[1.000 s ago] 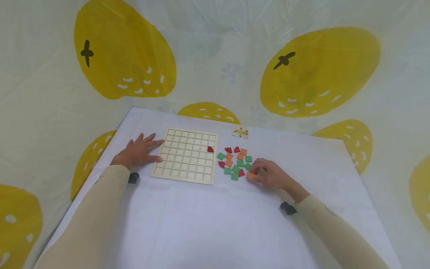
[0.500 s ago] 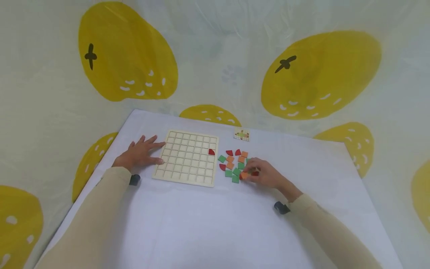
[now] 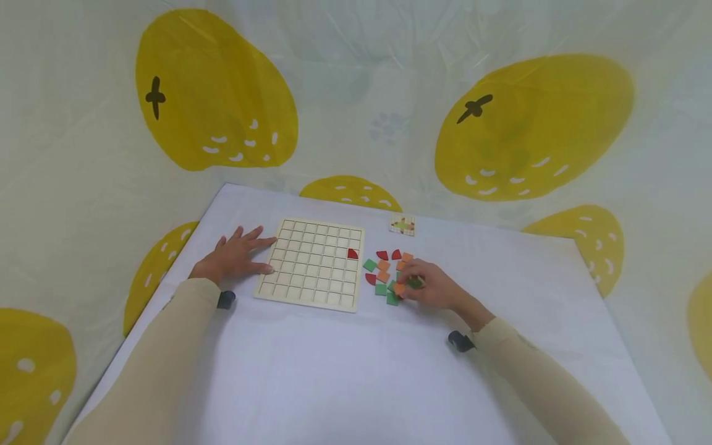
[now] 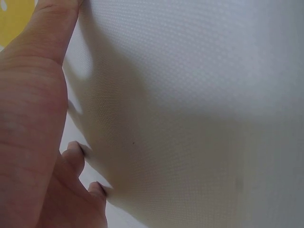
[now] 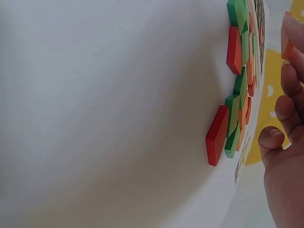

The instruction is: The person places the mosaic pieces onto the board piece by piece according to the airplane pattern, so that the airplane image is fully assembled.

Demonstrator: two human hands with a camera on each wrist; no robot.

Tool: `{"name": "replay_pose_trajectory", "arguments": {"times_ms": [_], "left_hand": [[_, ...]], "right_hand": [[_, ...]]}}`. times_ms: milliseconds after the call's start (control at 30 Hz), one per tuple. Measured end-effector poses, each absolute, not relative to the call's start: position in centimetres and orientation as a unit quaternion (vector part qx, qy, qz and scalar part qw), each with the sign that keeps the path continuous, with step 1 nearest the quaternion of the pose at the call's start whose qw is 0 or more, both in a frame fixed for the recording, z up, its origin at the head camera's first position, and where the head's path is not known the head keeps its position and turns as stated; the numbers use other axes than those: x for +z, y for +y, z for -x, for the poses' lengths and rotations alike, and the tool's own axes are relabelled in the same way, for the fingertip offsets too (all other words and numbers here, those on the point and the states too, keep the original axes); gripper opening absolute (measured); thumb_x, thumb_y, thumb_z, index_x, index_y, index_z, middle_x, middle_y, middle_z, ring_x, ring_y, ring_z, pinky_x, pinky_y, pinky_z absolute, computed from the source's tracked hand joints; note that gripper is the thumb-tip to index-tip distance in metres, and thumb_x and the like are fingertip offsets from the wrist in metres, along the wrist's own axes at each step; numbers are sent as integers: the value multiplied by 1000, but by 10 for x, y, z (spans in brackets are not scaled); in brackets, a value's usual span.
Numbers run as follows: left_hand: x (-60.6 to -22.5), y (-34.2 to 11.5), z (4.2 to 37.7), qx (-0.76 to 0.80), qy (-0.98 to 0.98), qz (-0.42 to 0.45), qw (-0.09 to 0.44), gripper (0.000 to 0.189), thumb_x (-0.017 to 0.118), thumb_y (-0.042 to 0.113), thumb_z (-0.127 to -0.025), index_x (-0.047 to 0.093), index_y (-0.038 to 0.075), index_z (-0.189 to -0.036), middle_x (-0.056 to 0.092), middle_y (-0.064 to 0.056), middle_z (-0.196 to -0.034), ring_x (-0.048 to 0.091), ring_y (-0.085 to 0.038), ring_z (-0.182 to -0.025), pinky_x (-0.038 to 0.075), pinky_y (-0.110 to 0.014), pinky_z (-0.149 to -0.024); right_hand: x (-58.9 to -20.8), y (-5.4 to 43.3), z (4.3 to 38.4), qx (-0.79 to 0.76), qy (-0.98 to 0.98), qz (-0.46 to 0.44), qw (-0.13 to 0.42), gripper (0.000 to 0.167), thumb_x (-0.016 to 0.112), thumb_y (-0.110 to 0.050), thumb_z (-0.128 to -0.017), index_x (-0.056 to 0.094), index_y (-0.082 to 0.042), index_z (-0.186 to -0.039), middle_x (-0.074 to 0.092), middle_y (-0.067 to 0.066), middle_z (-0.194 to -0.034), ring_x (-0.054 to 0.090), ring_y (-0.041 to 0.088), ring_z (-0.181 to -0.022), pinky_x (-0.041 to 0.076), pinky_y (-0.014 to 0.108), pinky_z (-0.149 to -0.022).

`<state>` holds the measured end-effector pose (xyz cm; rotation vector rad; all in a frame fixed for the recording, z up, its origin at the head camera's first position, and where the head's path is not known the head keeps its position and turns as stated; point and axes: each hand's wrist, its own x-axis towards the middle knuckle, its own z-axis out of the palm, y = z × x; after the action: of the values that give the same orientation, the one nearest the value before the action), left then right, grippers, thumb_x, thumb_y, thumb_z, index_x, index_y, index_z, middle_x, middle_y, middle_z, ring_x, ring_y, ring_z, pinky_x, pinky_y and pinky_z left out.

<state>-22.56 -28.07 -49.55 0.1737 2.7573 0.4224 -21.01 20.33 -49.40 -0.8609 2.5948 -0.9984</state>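
My right hand [image 3: 435, 287] pinches an orange square tile [image 5: 287, 38] between thumb and fingertips, held just above the loose tiles. Those lie right of the board: green squares [image 3: 369, 265], orange squares [image 3: 383, 265] and red quarter-circle tiles [image 3: 371, 279], some hidden under the hand. The pale grid board [image 3: 311, 300] lies flat, with one red quarter-circle tile [image 3: 353, 254] in a cell near its right edge. My left hand [image 3: 236, 256] rests with fingers spread, thumb and a fingertip at the board's left edge. In the left wrist view only that hand and white cloth show.
A small pattern card [image 3: 402, 224] lies near the far edge of the white-covered table [image 3: 345, 377], behind the loose tiles. Behind the table hangs a pale curtain [image 3: 367, 93] with large yellow fruit prints. A dark wrist camera sits on each wrist.
My right hand has lifted the orange tile from the right side of the loose tiles and carried it left over them. The left hand stays at the board; the head view has shifted slightly.
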Motion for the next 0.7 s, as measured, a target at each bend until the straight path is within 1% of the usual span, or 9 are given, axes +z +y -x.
{"name": "replay_pose_trajectory", "arguments": {"times_ms": [167,233,300,467,700], "left_hand": [[-494,-280,225,148,972,-62,171,90,70,69,-87,33,38,-163,9,-9,-178,-6,-51,-161,-2,-77,-124],[-494,-280,225,148,972,-61,172,90,70,69,-87,33,38,-163,9,-9,-178,-6,-51,-161,-2,-77,-124],[-495,-280,226,147,972,-60,173,90,70,69,-87,33,38,-163,9,-9,-178,-6,-51,-161,-1,-77,-124],[-495,-281,226,147,971,-63,175,91,69,71,-87,32,37,-163,9,-9,-178,-6,-51,-161,-1,-78,-124],[-496,-282,228,150,972,-64,171,90,70,69,-87,33,38,-163,9,-8,-178,-6,-51,-161,-1,-78,-124]], "right_hand": [[-493,198,211,-342,891,270,131,18,82,-18,-90,79,-22,-107,69,0,-116,57,21,-115,55,46,-103],[-492,195,211,-342,891,269,132,17,82,-18,-90,79,-21,-107,68,0,-117,57,21,-117,56,48,-105],[-491,193,210,-346,887,274,132,17,82,-18,-90,79,-21,-107,68,1,-115,57,22,-116,57,49,-103],[-490,188,211,-344,886,283,130,19,82,-19,-90,79,-20,-108,68,-1,-109,58,19,-110,60,44,-95],[-488,180,214,-348,886,275,134,23,82,-17,-90,78,-17,-112,69,3,-116,59,22,-115,62,46,-95]]}}
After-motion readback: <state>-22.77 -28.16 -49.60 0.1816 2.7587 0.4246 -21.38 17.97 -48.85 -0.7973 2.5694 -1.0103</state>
